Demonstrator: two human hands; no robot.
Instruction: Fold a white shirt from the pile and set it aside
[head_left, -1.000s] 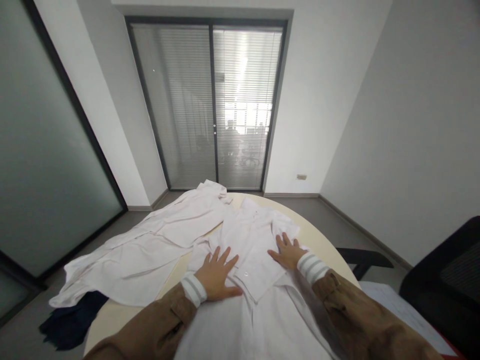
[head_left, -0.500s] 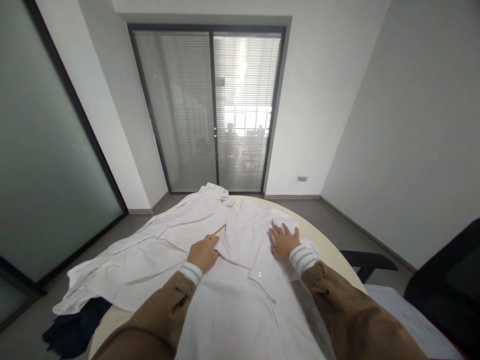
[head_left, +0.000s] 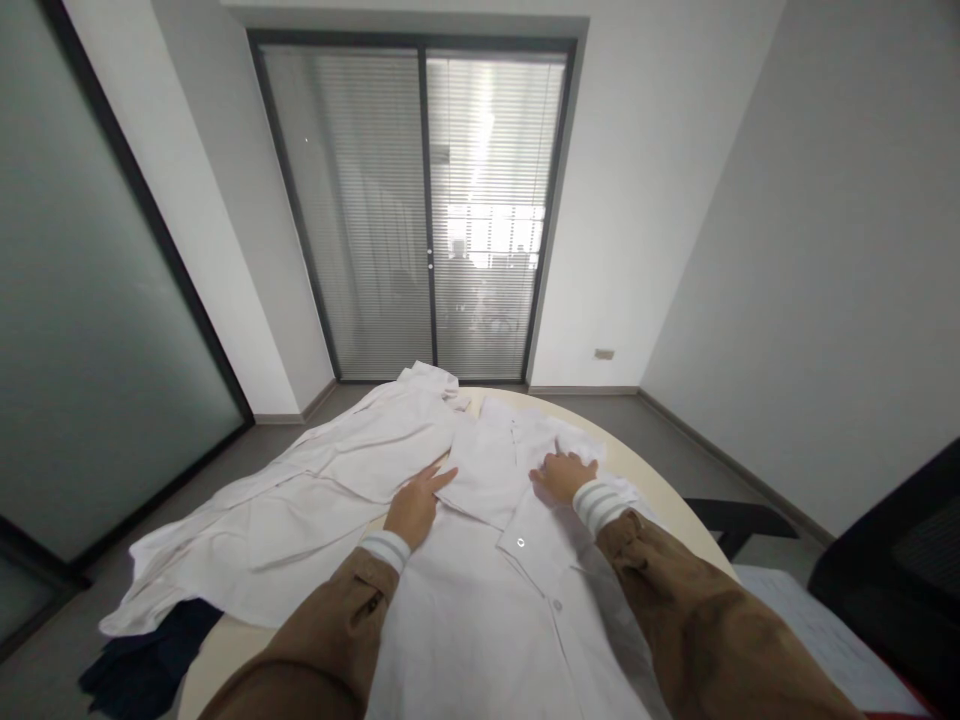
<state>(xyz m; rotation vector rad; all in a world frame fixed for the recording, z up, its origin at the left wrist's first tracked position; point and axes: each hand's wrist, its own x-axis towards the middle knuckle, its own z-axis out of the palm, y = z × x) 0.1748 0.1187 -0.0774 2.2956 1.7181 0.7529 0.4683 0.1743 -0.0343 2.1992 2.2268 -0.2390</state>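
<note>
1. I'm seeing the shirt (head_left: 465, 620) lying across the table (head_left: 630, 462).
2. Left hand (head_left: 412, 505) is touching the shirt, left of table centre; whether its fingers are grasping, I cannot tell.
3. Right hand (head_left: 564, 478) is resting right of centre, fingers curled; pinching, I cannot tell.
4. Second shirt (head_left: 300, 500) is overhanging the table's left edge.

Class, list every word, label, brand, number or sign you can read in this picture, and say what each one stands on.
None can be read.
Pale sheet, lower right: faint marks, too blurred to read.
Nearest white shirt: no lettering visible.
Small wall plate: too small to tell whether it bears any.
</note>
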